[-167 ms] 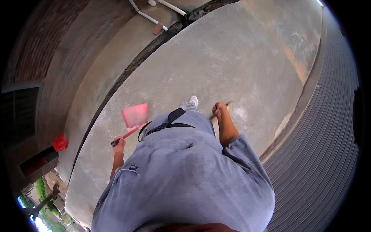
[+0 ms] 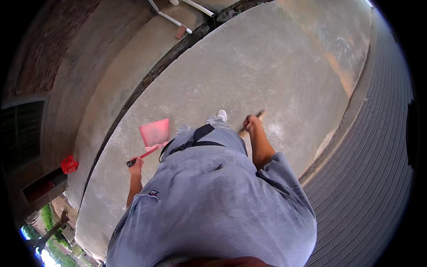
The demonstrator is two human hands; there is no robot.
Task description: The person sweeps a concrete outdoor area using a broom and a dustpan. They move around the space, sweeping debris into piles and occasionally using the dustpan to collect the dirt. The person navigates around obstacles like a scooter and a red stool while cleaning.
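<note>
My left hand (image 2: pixel 136 164) is closed round the dark grip of a long-handled dustpan. The dustpan (image 2: pixel 155 132) has a pink pan and a red shaft. It is out to my left, low by the concrete, though I cannot tell if it touches. In front of my right hip, my right hand (image 2: pixel 252 122) is a fist round what looks like a broom. The broom (image 2: pixel 260 115) shows only as tan-brown parts on both sides of the fist; my hand hides its middle, and its far end is slightly blurred.
Pale concrete (image 2: pixel 231 66) spreads ahead, with my white shoe (image 2: pixel 222 115) on it. A dark gutter (image 2: pixel 147 82) runs along the left, by the building wall. White pipes (image 2: pixel 175 23), a brick (image 2: pixel 180 32) and a red crate (image 2: pixel 69 164) lie beyond. Grey ridged cladding (image 2: pixel 356 196) borders the right.
My right fist has shifted slightly left and up, and more of the broom shows beyond it. Part of my left trouser leg now shows beside the dustpan. My left hand has barely moved.
</note>
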